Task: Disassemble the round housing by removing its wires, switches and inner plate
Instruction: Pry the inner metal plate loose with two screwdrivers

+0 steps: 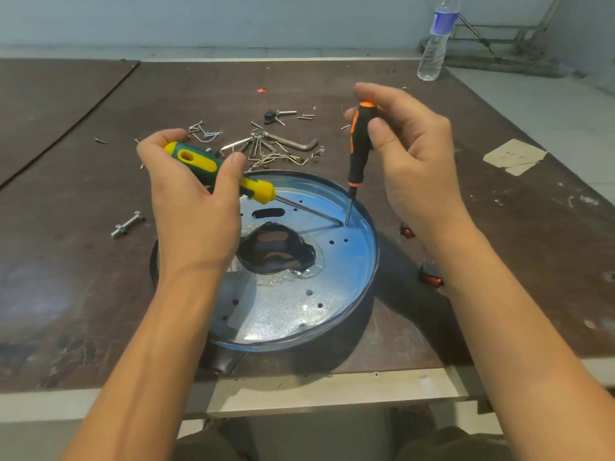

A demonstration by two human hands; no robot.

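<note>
The round housing [361, 304] lies on the brown table, its shiny inner plate [286, 314] facing up with a dark central opening [276, 251] edged in clear plastic. My left hand [193, 207] grips a green and yellow screwdriver [226, 174], its shaft lying low across the plate toward the right rim. My right hand [409, 154] pinches a black and orange screwdriver [359, 151] held nearly upright. Both tips meet at the same spot on the plate near the far right rim. Two red switches [431, 279] lie on the table right of the housing, partly hidden by my right forearm.
Loose screws, wire clips and hex keys [276, 146] are scattered behind the housing. A bolt with nut [128, 224] lies at the left. A water bottle [437, 38] stands at the back right, a scrap of cardboard [514, 156] at the right. The table's front edge is just below the housing.
</note>
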